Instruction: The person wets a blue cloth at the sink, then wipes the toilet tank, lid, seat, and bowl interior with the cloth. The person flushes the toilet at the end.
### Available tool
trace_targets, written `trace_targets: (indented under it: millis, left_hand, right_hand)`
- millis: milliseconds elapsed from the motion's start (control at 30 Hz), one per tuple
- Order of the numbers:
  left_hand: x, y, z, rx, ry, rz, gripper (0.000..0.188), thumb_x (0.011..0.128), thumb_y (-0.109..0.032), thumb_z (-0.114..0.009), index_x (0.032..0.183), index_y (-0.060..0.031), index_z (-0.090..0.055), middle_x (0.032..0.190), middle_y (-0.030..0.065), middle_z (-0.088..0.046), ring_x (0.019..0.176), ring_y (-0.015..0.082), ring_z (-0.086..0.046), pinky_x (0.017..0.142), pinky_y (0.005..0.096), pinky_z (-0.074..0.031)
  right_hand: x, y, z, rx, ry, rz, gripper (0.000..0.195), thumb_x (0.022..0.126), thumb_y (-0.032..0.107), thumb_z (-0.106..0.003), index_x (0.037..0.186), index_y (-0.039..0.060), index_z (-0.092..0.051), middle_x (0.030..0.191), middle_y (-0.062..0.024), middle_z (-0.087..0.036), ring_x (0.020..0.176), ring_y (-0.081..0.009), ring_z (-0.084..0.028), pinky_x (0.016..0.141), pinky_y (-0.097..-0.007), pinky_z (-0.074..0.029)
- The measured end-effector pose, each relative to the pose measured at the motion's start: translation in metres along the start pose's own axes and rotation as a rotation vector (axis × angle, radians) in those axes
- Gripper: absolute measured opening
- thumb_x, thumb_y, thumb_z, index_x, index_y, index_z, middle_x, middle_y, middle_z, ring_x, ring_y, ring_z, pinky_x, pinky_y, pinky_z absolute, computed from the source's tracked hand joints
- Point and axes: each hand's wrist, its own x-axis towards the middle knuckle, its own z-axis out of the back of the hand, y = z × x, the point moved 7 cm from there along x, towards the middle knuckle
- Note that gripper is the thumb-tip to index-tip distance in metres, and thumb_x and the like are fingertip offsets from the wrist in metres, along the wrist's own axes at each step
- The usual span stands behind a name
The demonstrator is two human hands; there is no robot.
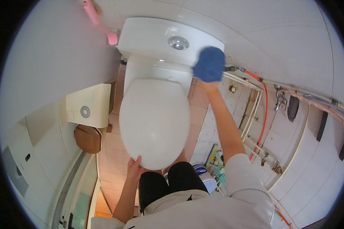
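A white ceramic toilet stands before me with its lid (154, 120) down. My left hand (135, 167) grips the lid's front edge at the left, thumb on top and the other fingers out of sight underneath. A blue cloth mitt (209, 64) covers my right hand, hiding its fingers; only the wrist shows below. This mitt is over the right front corner of the toilet tank (149, 37), and its outline is slightly blurred. Set in the tank's top is a round chrome flush button (178, 43).
A pink long-handled brush (112, 37) hangs left of the tank. At left are a cream bin-like box (89, 106) and a brown lidded container (88, 138). On the right run white pipes (256, 103), a red hose (266, 106) and a tap (279, 98). A bucket (207, 181) stands by my leg.
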Motion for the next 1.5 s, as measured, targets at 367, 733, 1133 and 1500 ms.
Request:
trace_targets:
  millis: [367,733,1133,1500]
  left_hand:
    - [0.006,-0.001,0.011,0.114,-0.005,0.001,0.038,0.089,-0.013,-0.058,0.121,-0.0014,-0.041,0.120,0.0110,-0.051,0.109,0.0229,-0.052,0.090,0.0390,-0.046]
    - [0.021,0.024,0.037,-0.059,0.031,0.019,0.041,0.089,-0.010,-0.057,0.124,0.0001,-0.039,0.122,0.0128,-0.051,0.112,0.0247,-0.050,0.092,0.0400,-0.046]
    - [0.007,0.004,0.024,-0.009,0.005,0.034,0.041,0.089,-0.008,-0.056,0.125,0.0000,-0.039,0.120,0.0112,-0.051,0.110,0.0219,-0.051,0.088,0.0366,-0.048]
    - [0.006,0.003,0.013,0.010,-0.033,0.078,0.039,0.090,-0.010,-0.056,0.124,-0.0005,-0.039,0.122,0.0121,-0.050,0.111,0.0238,-0.050,0.090,0.0382,-0.047]
  right_hand:
    - [0.123,0.176,-0.030,-0.034,-0.093,0.397,0.023,0.077,0.023,-0.056,0.094,0.0100,-0.064,0.104,-0.0163,-0.060,0.098,-0.0349,-0.054,0.090,-0.0473,-0.038]
    - [0.176,0.214,-0.037,0.045,-0.001,0.373,0.013,0.071,0.018,-0.055,0.075,0.0079,-0.062,0.080,-0.0148,-0.060,0.078,-0.0322,-0.057,0.070,-0.0461,-0.040]
    - [0.051,0.058,-0.046,0.170,0.307,-0.453,0.018,0.079,0.010,-0.049,0.090,0.0056,-0.062,0.084,-0.0146,-0.060,0.080,-0.0330,-0.056,0.075,-0.0428,-0.043]
    - [0.170,0.244,-0.068,-0.042,0.026,0.282,0.017,0.077,0.022,-0.055,0.067,0.0123,-0.064,0.074,-0.0083,-0.062,0.075,-0.0299,-0.059,0.068,-0.0453,-0.042]
